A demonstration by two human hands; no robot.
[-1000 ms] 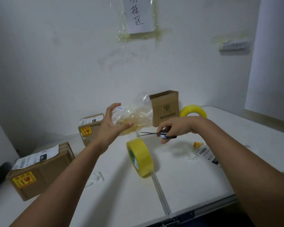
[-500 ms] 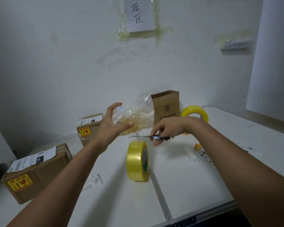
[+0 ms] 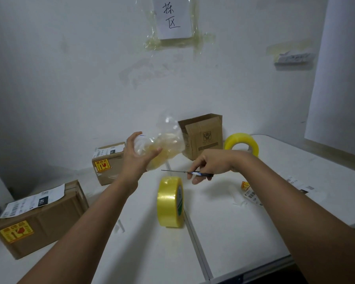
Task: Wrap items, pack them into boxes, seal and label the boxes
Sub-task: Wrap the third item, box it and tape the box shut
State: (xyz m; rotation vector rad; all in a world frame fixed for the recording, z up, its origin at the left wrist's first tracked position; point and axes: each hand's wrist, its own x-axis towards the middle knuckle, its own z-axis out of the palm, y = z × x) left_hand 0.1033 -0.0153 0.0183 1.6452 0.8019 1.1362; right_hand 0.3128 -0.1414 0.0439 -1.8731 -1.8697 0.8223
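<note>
My left hand (image 3: pixel 137 158) grips a yellowish item wrapped in clear plastic (image 3: pixel 164 144), held up above the white table (image 3: pixel 244 232). My right hand (image 3: pixel 208 163) holds a pair of blue-handled scissors (image 3: pixel 184 172) with the blades closed and pointing left, just below the wrapped item. A yellow tape roll (image 3: pixel 169 201) stands on edge beneath both hands. An open brown cardboard box (image 3: pixel 203 136) stands behind, against the wall.
Two sealed, labelled boxes sit on the left: a large one (image 3: pixel 39 220) near the front and a small one (image 3: pixel 108 162) farther back. A second tape roll (image 3: pixel 242 143) stands at the back right. Loose shipping labels (image 3: pixel 252 193) lie right of my right arm.
The scissor blades have closed and my right hand has shifted slightly left and down. The front tape roll has turned to stand more edge-on. My left hand keeps holding the wrapped item.
</note>
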